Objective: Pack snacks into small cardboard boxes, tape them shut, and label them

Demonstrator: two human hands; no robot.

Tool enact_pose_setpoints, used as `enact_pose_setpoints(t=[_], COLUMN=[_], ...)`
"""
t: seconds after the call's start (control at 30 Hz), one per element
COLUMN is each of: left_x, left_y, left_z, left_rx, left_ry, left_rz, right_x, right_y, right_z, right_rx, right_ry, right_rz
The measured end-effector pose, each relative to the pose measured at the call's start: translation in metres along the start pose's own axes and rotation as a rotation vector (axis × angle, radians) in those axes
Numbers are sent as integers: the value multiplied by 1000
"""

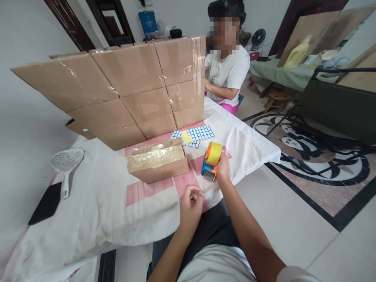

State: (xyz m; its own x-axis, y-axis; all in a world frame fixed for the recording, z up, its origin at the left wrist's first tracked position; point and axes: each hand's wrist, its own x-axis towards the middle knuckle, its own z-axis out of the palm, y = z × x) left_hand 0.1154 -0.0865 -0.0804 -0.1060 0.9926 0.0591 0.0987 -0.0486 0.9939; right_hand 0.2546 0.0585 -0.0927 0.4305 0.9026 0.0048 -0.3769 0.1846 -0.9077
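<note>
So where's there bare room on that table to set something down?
Widest: white cloth between the white plastic scoop, the small taped cardboard box and the left hand. Smaller: the corner right of the orange-and-blue tape dispenser in the right hand. Crowded: blue sticker sheets by the stacked cardboard boxes.

One low brown cardboard box wrapped in clear tape (158, 161) is counted, and at least seven larger brown cardboard boxes (132, 78) besides. One orange-and-blue tape dispenser with a yellow roll (210, 159), one white plastic slotted scoop (66, 161), one black flat slab (45, 203) and one small yellow paper sheet (187, 136) are also counted.
</note>
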Motion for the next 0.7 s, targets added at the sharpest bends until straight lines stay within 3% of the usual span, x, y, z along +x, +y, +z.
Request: enact_pose_setpoints(t=[0.07,0.13,0.2,0.27,0.37,0.47,0.6,0.7], left_x=[22,43,58,64,64,63,59,42], left_y=[12,29,46,60,68,64,51,35], left_z=[-12,-23,-33,-40,-44,-46,-51,-49], left_rx=[56,163,289,355,303,151,17,-29], left_ry=[13,-52,-202,-373,-515,-548,-573,-397], left_rz=[84,255,432,507,468,394,304,161], right_x=[-14,-36,-61,-82,-102,-111,-111,-103], right_y=[-5,-10,-19,-31,-49,-56,-49,-47], right_z=[-3,-8,-13,-16,-19,-21,-23,-22], right_rx=[-22,-68,-91,-62,-8,-5,-120,-191], right_ry=[-37,-83,-146,-283,-530,-618,-595,-527], right_rz=[5,21,51,64,36,29,-19,-83])
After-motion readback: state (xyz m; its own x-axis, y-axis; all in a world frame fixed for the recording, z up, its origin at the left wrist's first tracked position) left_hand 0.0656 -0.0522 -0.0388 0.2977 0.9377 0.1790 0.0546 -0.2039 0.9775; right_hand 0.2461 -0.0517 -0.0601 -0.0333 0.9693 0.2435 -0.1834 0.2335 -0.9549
